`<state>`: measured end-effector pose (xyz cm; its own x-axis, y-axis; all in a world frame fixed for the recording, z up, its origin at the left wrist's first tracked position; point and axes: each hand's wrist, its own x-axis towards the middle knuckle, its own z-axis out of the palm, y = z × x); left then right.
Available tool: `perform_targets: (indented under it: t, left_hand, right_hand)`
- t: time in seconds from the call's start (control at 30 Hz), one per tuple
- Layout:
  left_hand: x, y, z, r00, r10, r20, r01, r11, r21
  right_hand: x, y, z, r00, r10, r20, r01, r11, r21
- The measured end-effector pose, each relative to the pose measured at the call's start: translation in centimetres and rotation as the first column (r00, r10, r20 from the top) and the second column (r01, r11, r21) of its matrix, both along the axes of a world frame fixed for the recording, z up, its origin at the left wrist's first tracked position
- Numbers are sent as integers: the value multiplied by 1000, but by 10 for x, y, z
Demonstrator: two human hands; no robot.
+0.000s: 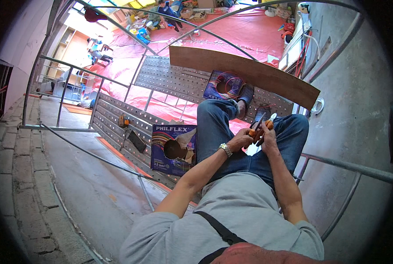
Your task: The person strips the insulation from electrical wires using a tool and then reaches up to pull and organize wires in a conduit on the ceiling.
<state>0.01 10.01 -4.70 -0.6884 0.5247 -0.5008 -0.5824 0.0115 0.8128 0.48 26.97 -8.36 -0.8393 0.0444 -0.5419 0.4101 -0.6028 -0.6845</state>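
Both my hands are together above my lap, between my knees. My left hand (pixel 240 140), with a metal-band watch on its wrist, is closed around an orange-handled tool (pixel 252 132) whose slim dark end points up and away. Close beside it, my right hand (pixel 269 140) is closed on a second orange-handled piece (pixel 269 125). A small white part (pixel 273 117) shows at the top of that piece. The fingers cover much of both, so their exact kinds cannot be made out.
I sit on a scaffold with perforated metal planks (pixel 161 77). An open blue cable box (pixel 159 160) is at my left; another box (pixel 211 83) with red wire lies by my feet. A dark phone-like slab (pixel 136 141), a wooden board (pixel 245 72) and scaffold rails (pixel 350 166) surround me.
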Motion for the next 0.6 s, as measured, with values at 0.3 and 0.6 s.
perform_targets:
  t: [0.3, 0.6]
  left_hand:
    - [-40, -29, 12, 996, 3, 84, -13, 992, 125]
    - [-34, -19, -22, 931, 321, 173, -316, 947, -61]
  right_hand:
    - [3, 26, 53, 990, 67, -121, -61, 997, 50]
    - [6, 46, 49, 976, 147, -160, -119, 978, 174]
